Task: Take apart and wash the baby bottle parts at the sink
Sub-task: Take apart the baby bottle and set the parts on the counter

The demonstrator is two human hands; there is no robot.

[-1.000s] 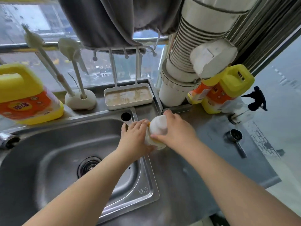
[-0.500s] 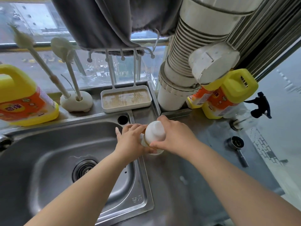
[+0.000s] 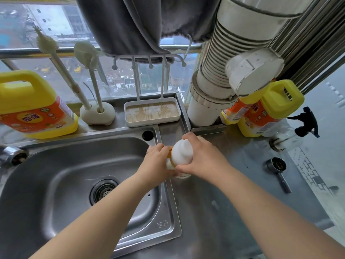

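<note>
The steel tabletop (image 3: 233, 212) runs across the whole scene in front of you, with the sink (image 3: 61, 184) sunk into its left half and the drain (image 3: 103, 190) at the basin's middle. Far right, a ribbed white duct (image 3: 233, 53) comes down to the tabletop, and a grey cloth (image 3: 141, 25) hangs over the window at the far middle. A big yellow detergent jug (image 3: 31, 105) stands far left behind the sink; two smaller yellow jugs (image 3: 265, 113) stand far right beside the duct. Between them sit a white tray (image 3: 152, 113) under its hook rack and a brush holder (image 3: 97, 114) with two long brushes (image 3: 87, 53) upright in it. On the right of the tabletop lie a small metal measuring cup (image 3: 277, 166) and, farther back, a black spray trigger (image 3: 306, 120).

The baby bottle (image 3: 182, 154) stands at the sink's right rim, near the far corner, between your hands. Your right hand (image 3: 203, 159) has its fingers wrapped round the white cap from the right. Your left hand (image 3: 156, 161) holds the lower body of the bottle from the left, fingers curled on it; the orange collar (image 3: 169, 153) shows just beside them
</note>
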